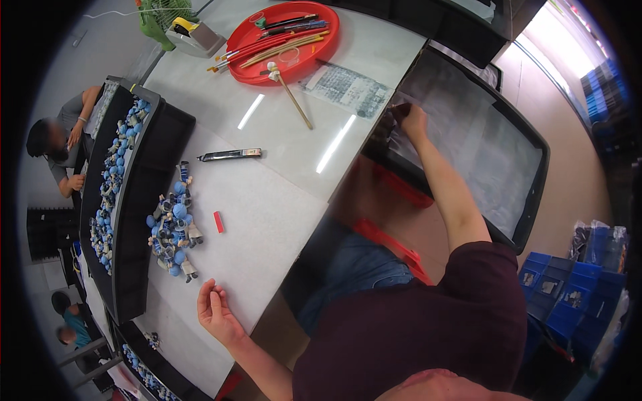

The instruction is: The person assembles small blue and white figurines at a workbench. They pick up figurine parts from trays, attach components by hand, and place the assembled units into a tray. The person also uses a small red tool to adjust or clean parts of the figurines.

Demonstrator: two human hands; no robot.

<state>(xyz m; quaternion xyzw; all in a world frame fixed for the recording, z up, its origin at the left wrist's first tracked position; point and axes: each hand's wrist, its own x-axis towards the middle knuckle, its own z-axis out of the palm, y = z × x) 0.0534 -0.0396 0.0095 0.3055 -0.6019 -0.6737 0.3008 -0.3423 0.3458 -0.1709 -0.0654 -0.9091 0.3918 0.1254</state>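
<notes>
My left hand [218, 313] is above the white table near its front edge, thumb and fingers curled together; what they hold, if anything, is too small to make out. Close by lies a pile of small figurines with blue caps [179, 212]. A small red block [218, 222] sits beside the pile, and a slim dark pen-like tool [230, 154] is farther back. My right hand [411, 121] reaches out to the right, over the near corner of a black tray lined with clear film [478, 134]. Its fingers are closed around something dark, mostly hidden.
A long black bin [157, 154] full of figurines borders the table's left. At the back stand a red oval tray [331, 50] with brushes, a swab-tipped stick [294, 100] and a tape dispenser [195, 37]. Blue bins [568, 294] stand lower right. Another person [63, 144] sits beyond the bin.
</notes>
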